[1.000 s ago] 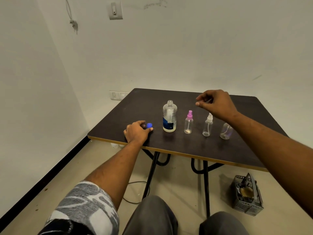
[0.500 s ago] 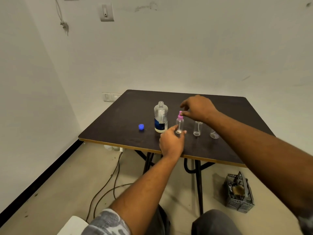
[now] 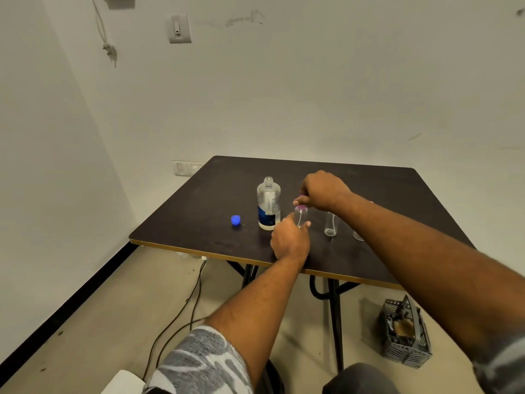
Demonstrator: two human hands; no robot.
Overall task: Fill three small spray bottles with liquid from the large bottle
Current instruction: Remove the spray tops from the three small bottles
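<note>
Now the left hand [image 3: 289,240] grips the pink-capped spray bottle [image 3: 300,216] while the right hand [image 3: 324,191] pinches its cap [image 3: 301,199] (a hard twist could topple the uncapped large bottle [image 3: 268,204] just beside).

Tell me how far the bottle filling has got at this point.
Early stage. Done: the large bottle stands uncapped, its blue cap lying on the table. In hand: the left hand steadies the pink-topped spray bottle while the right hand grips its pink top. Left: the middle small bottle looks empty; no pouring yet, so all three remain to be filled.
</note>
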